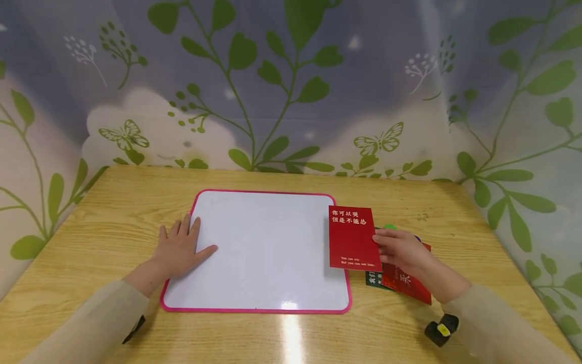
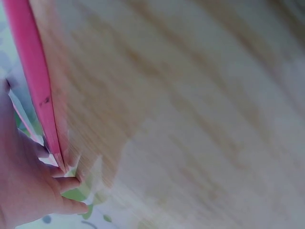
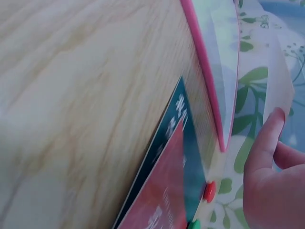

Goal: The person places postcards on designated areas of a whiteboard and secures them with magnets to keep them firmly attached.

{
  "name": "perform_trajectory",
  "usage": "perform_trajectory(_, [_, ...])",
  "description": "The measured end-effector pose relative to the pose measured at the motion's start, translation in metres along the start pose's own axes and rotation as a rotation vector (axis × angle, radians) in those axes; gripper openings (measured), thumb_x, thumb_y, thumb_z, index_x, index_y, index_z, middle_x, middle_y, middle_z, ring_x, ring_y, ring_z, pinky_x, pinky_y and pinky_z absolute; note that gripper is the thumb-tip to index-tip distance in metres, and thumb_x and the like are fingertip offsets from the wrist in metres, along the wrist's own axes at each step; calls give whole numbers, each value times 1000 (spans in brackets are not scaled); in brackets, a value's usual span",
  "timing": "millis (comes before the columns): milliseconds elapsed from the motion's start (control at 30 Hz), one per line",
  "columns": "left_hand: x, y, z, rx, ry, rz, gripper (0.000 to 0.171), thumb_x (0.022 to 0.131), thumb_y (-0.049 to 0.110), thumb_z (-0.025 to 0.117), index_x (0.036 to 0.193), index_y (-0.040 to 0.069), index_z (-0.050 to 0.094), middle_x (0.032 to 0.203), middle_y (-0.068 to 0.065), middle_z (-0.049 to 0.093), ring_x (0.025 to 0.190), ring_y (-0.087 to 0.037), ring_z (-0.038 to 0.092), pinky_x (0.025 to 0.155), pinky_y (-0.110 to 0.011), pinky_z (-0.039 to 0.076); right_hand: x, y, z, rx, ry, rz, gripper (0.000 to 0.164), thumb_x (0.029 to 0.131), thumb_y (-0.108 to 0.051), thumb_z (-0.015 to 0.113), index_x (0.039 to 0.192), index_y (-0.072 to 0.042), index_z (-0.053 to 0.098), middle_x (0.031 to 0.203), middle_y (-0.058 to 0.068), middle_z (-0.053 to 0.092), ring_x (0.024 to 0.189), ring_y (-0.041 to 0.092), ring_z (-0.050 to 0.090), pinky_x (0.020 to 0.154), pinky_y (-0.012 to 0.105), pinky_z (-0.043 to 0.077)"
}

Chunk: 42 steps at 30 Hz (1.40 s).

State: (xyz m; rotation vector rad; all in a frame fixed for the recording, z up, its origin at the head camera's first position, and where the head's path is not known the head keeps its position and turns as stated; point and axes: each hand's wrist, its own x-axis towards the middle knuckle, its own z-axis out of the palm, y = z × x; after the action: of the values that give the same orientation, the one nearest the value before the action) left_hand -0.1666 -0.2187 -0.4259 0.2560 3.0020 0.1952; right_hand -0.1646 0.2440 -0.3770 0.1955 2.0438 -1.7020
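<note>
A whiteboard with a pink frame lies on the wooden table. My left hand rests with spread fingers over the board's left edge; the left wrist view shows those fingers by the pink frame. At the board's right edge my right hand pinches a red card with white Chinese and English lettering, thumb on its front face. This card overlaps the board's right side in the head view. In the right wrist view the card shows its pale back.
Beneath my right hand lie another red card and a dark green card, partly overlapping. By them sit small round pieces, one green, one red. A leaf-patterned curtain stands behind the table.
</note>
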Motion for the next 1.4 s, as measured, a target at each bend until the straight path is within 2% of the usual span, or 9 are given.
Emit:
perform_trajectory(100, [0,0,-1,-4,-2,-1,87,90,57,46,144,-8,23,148,-35,19,132,-54,23,104,-71,11,4,-3,9,-11,-20,0,52,99,-17,44,139,12,27,83,-9,60,69,4,55,67,18,52])
perform_trajectory(333, [-1,3,-5,-8,-4,-1,86,90,55,47,144,-8,24,148,-35,20,132,-54,24,104,-71,11,15,-9,35,-17,-23,31,44,97,-15,48,132,10,38,82,-3,60,67,7,55,64,18,52])
perform_trajectory(500, [0,2,-3,-5,-11,-3,87,90,56,47,144,-8,23,148,-35,19,132,-54,24,104,-71,10,23,-10,52,-39,-13,51,46,96,-16,51,134,8,40,84,0,64,67,8,59,63,20,53])
perform_trajectory(700, [1,0,0,-8,-2,-3,88,89,57,47,144,-8,23,148,-35,19,132,-54,23,104,-71,10,31,-6,64,-52,-7,59,42,96,-14,51,130,8,43,84,2,62,66,8,57,61,19,53])
perform_trajectory(1033, [1,-1,1,-8,-4,-4,88,90,57,47,144,-8,22,149,-35,18,133,-54,23,105,-71,9,34,-4,69,-149,28,71,40,96,-16,52,128,6,45,94,10,64,66,10,60,61,23,55])
perform_trajectory(1233, [1,0,-1,-1,-4,-5,88,90,57,47,144,-8,23,148,-35,19,133,-54,22,105,-71,9,30,-9,64,-301,59,56,42,95,-22,53,127,3,46,93,15,66,63,13,63,61,28,56])
perform_trajectory(1400, [2,1,-2,-3,-3,-7,87,90,55,48,144,-8,23,148,-35,19,135,-54,17,105,-72,7,25,-15,54,-447,94,-36,43,94,-24,55,126,4,45,98,20,64,69,17,66,64,32,57])
